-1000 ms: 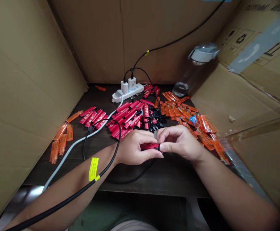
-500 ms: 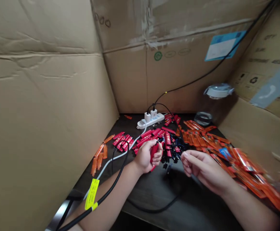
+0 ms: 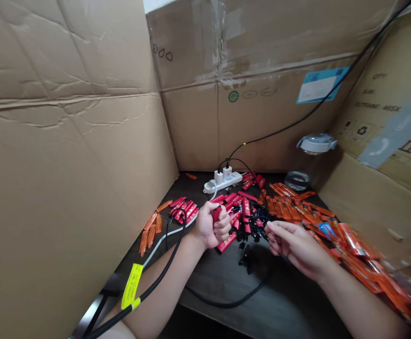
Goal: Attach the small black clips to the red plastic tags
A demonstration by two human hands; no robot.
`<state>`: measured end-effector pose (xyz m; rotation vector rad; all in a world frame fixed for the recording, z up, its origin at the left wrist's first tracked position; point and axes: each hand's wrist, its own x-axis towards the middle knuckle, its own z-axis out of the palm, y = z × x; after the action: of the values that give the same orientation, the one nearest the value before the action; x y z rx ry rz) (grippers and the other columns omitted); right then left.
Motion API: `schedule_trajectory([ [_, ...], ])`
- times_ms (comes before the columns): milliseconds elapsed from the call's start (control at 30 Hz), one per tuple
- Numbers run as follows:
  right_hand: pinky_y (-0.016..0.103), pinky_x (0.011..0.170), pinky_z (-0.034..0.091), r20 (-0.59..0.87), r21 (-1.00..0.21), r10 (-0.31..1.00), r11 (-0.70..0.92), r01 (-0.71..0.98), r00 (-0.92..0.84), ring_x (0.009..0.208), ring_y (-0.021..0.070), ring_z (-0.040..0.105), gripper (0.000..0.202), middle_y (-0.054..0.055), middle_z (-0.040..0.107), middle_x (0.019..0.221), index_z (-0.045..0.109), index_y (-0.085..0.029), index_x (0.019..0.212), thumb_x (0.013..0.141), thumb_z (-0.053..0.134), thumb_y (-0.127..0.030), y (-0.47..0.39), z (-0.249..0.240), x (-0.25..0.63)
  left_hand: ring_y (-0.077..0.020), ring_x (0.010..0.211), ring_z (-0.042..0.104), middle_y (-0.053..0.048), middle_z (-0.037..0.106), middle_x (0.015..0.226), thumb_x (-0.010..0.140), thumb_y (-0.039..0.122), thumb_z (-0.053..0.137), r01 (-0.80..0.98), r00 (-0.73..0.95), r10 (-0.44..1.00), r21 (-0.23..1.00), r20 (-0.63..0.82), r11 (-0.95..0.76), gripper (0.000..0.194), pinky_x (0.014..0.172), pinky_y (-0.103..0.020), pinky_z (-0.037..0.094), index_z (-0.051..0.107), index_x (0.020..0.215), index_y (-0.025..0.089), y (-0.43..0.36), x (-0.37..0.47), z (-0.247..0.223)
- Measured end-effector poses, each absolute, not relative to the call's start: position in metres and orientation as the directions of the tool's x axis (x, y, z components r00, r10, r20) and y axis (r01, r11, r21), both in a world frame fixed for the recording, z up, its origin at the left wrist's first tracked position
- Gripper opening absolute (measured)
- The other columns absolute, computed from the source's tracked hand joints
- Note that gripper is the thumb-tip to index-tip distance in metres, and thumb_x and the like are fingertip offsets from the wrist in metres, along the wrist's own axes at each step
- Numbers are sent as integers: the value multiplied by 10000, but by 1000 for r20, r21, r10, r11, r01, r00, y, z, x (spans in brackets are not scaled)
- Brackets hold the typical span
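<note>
My left hand (image 3: 213, 225) is wrapped round a red stick-shaped piece (image 3: 217, 214), whose top shows between thumb and fingers. To its right, my right hand (image 3: 286, 241) is closed, thumb against the fingertips, beside a tangle of small black parts and thin wires (image 3: 258, 219); what it pinches is too small to make out. Several red pieces (image 3: 231, 203) lie behind my left hand, and one more red piece (image 3: 227, 243) rests just below its fingers. Farther left is a smaller cluster of red pieces (image 3: 185, 208).
Orange packets (image 3: 290, 209) spread along the right side; a few orange ones (image 3: 151, 234) lie at left. A white power strip (image 3: 223, 182) stands at the back, with a clear lidded container (image 3: 297, 180) at back right. Cables cross the dark table (image 3: 223, 287). Cardboard walls (image 3: 191, 127) surround it.
The view has shifted a little. My left hand has turned and closed further over the red piece, so less of it shows. My right hand stays near the black parts, still pinched.
</note>
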<state>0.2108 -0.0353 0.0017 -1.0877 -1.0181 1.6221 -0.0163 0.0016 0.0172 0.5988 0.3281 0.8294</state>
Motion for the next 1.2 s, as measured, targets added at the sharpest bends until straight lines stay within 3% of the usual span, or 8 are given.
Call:
schedule_trajectory([
  [167, 206, 448, 396, -215, -933, 954, -264, -245, -209, 489, 71, 464, 344, -25, 498, 582, 599, -143, 683, 719, 759, -445, -32, -3, 213, -62, 337, 173, 55, 214, 409, 780, 441, 452, -588, 656, 755, 618, -14, 522, 394, 332, -171, 162, 362, 505, 174, 1, -20, 20],
  [400, 202, 417, 421, -246, -909, 962, -272, -315, -119, 469, 73, 465, 422, -27, 511, 555, 619, -144, 655, 537, 863, -467, -28, 2, 215, -81, 334, 164, 61, 165, 400, 778, 516, 343, -323, 390, 918, 923, -70, 207, 423, 344, -213, 219, 236, 508, 209, 7, -22, 15],
  [533, 189, 409, 434, -246, -901, 967, -251, -353, -62, 461, 63, 468, 472, -29, 528, 556, 638, -141, 663, 440, 896, -467, -24, 6, 220, -86, 356, 225, 61, 220, 425, 813, 542, 299, -130, 176, 984, 990, -38, 62, 427, 383, -219, 241, 330, 547, 209, 19, -26, 18],
  [600, 184, 409, 444, -254, -903, 967, -246, -352, -25, 463, 62, 479, 499, -31, 537, 563, 649, -140, 675, 392, 908, -460, -22, 7, 222, -88, 401, 315, 48, 323, 459, 823, 541, 374, 30, 29, 1000, 1000, -1, 0, 418, 427, -219, 279, 443, 604, 192, 27, -37, 22],
  [700, 179, 405, 447, -242, -919, 970, -217, -331, 36, 451, 56, 476, 499, -36, 535, 553, 653, -141, 676, 385, 903, -461, -20, 5, 223, -146, 663, 540, -18, 546, 625, 788, 479, 565, 326, -165, 985, 945, 56, 1, 343, 579, -240, 399, 550, 641, 169, 36, -66, 24],
  [800, 177, 381, 423, -181, -954, 980, -154, -259, 82, 418, 50, 451, 466, -39, 516, 517, 629, -141, 624, 425, 878, -481, -20, 3, 221, -235, 931, 588, -88, 648, 842, 770, 392, 662, 561, -280, 959, 819, 50, 121, 249, 761, -306, 459, 618, 705, 156, 39, -95, 20],
  [967, 184, 374, 410, -90, -980, 990, -69, -188, 105, 401, 55, 445, 449, -36, 513, 497, 607, -141, 593, 471, 843, -504, -23, 3, 215, -202, 1033, 585, -100, 575, 1203, 906, 336, 545, 762, -312, 948, 613, 67, 207, 303, 880, -404, 512, 575, 1159, 172, 41, -116, 10],
  [1200, 208, 383, 405, -28, -985, 992, -6, -173, 125, 405, 66, 439, 426, -34, 511, 505, 601, -147, 604, 517, 812, -508, -25, 10, 216, -202, 1028, 588, -101, 567, 1215, 911, 345, 537, 860, -212, 953, 504, 216, 77, 331, 869, -416, 521, 553, 1191, 169, 29, -118, 15],
])
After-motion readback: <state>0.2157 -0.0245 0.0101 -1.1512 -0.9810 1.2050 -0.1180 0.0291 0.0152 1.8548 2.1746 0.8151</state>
